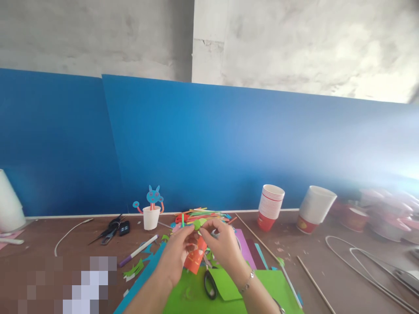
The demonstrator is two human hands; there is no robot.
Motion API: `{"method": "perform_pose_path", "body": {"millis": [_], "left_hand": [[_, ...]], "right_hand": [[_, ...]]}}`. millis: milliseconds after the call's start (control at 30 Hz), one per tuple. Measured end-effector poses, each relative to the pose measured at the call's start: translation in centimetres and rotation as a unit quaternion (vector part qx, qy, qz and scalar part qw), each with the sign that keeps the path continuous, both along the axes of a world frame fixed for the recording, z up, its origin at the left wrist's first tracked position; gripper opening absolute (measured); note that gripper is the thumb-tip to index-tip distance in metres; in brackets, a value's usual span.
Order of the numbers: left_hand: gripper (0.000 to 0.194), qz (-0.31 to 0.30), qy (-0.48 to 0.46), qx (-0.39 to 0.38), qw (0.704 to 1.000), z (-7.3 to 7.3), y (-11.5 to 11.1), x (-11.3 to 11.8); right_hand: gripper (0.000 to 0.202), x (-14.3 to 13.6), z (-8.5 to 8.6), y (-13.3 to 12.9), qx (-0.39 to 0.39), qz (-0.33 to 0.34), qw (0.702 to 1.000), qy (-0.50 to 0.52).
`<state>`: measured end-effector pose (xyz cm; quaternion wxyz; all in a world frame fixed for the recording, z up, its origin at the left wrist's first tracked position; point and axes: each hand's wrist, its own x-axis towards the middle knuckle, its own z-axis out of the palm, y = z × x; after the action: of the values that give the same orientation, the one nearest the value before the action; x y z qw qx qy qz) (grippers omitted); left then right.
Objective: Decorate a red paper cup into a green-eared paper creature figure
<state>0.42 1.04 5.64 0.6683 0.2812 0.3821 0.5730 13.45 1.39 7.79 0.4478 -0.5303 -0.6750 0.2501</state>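
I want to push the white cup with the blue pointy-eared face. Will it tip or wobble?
The white cup looks like paper, so it's probably light and easily nudged. It may tip if pushed up high, since the blue face stands above its rim. The thin orange arms, each with a blue disc, would likely wobble.
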Motion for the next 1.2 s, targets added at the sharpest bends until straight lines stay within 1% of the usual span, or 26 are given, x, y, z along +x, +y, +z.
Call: {"method": "perform_pose_path", "body": {"millis": [133, 233, 333, 400, 633, 767, 967, 1200], "left_hand": [[0.028, -0.012, -0.019, -0.015, 1.0, 0.22, -0.11, 0.01], [0.027, -0.012, -0.033, -0.027, 0.999, 0.22, -0.1, -0.02], [0.026, -0.001, -0.044, -0.035, 0.998, 0.09, 0.13, -0.14], [0.026, 0.007, -0.051, -0.039, 0.998, 0.01, 0.29, -0.22], [0.022, 0.01, -0.064, -0.042, 0.997, 0.23, 0.19, -0.17], [0.025, 0.003, -0.062, -0.038, 0.997, 0.31, 0.14, -0.1], [0.027, -0.001, -0.029, -0.019, 0.999, 0.1, 0.08, -0.12], [0.026, 0.01, 0.007, 0.012, 1.0, 0.07, -0.02, -0.25]], "right_hand": [[0.013, 0.06, -0.15, -0.01, -0.005, 0.019, 1.0, 0.009], [0.014, 0.04, -0.28, -0.16, 0.037, 0.031, 0.999, -0.013], [0.013, -0.03, -0.37, -0.35, 0.092, 0.025, 0.995, -0.043], [0.012, -0.03, -0.36, -0.42, 0.113, 0.017, 0.992, -0.053], [0.014, 0.21, -0.29, -0.21, 0.111, 0.017, 0.993, -0.038], [0.012, 0.09, -0.49, -0.07, 0.115, 0.012, 0.993, -0.039], [0.011, 0.02, -0.51, -0.02, 0.095, 0.001, 0.995, -0.036], [0.013, 0.18, -0.43, -0.06, 0.111, 0.012, 0.993, -0.047]]}}
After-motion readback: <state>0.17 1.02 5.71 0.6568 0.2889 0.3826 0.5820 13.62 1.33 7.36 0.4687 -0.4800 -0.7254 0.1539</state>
